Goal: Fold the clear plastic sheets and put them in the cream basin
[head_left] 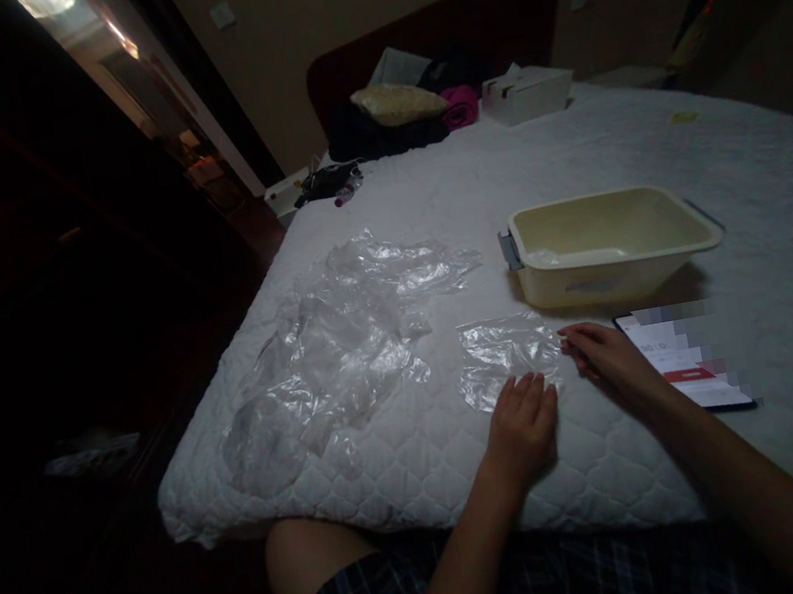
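A clear plastic bag (501, 348) lies spread on the white quilted bed (426, 474) in front of me. My left hand (525, 420) rests with fingers stretched out over its near edge. At the bag's right edge, my right hand (609, 358) pinches the plastic between thumb and fingers. A loose heap of crumpled clear plastic bags (344, 346) spreads over the bed to the left. Behind my right hand stands a cream plastic basin (607, 280) with grey handles, and a bit of clear plastic shows inside it.
A tablet or phone (683, 371) with a lit screen lies right of my right hand. Farther back are a white box (528, 94), a pillow and clothes pile (398, 102) by the headboard (507, 5), and dark small items (332, 182). The bed's left edge drops to dark floor.
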{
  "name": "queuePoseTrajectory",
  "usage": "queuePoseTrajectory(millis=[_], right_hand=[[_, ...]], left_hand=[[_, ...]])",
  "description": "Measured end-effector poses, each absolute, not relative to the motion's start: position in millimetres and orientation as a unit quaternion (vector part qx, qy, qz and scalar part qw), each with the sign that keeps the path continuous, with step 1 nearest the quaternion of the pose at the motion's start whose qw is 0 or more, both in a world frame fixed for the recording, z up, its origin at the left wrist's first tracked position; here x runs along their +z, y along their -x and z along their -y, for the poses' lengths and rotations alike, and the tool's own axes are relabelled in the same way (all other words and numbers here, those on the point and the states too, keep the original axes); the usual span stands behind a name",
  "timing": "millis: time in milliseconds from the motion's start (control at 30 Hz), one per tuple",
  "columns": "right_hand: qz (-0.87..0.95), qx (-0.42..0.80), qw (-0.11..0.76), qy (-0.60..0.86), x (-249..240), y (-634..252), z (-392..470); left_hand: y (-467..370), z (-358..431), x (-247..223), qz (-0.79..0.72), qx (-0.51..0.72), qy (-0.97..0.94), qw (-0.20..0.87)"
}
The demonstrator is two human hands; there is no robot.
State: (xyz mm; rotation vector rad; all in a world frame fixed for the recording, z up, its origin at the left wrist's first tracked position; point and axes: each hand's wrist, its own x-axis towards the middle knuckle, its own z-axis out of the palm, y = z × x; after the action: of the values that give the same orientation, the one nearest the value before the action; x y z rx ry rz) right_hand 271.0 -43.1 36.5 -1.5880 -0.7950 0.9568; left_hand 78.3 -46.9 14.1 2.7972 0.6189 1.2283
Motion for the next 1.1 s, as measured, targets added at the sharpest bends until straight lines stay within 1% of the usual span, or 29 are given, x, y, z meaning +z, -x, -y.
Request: queuePoseTrajectory(millis=[67,133,233,300,400,467,533,600,833,1100], right_hand=[[0.340,0.369,0.522,0.690,35.6,-272.4,43.6],[0.349,0.355,0.502,0.707,35.1,-274.2,43.4],[0.355,0.378,0.470,0.714,34.0,-276.9,39.9],[0.351,0.415,0.470,0.695,33.0,-278.6,34.8],[0.346,0.475,0.488,0.646,31.5,-281.5,24.8],[0.350,0.502,0.485,0.624,30.2,-283.7,18.7],[0.357,0.519,0.477,0.613,28.5,-285.3,14.2],[0.363,0.522,0.473,0.610,26.5,-285.6,11.6],[0.369,0.497,0.461,0.635,17.1,-282.9,11.8],[0.366,0.498,0.470,0.630,14.0,-285.0,18.0]], left_hand=[[-74.1,47.1,16.6,-0.198,0.423,-0.884,0.039],[-68.5,43.9,20.6,-0.236,0.462,-0.852,0.072],[-57.5,27.8,31.7,-0.381,0.497,-0.765,0.150],[-49.8,9.7,41.0,-0.465,0.465,-0.724,0.206],[-41.6,-21.6,49.9,-0.514,0.386,-0.701,0.308],[-39.9,-40.5,48.8,-0.521,0.340,-0.664,0.414],[-40.5,-55.6,42.7,-0.510,0.315,-0.569,0.564],[-41.9,-66.8,34.6,-0.494,0.303,-0.534,0.616],[-41.7,-85.2,17.6,-0.428,0.292,-0.490,0.701],[-39.4,-90.8,15.7,-0.374,0.285,-0.471,0.747]])
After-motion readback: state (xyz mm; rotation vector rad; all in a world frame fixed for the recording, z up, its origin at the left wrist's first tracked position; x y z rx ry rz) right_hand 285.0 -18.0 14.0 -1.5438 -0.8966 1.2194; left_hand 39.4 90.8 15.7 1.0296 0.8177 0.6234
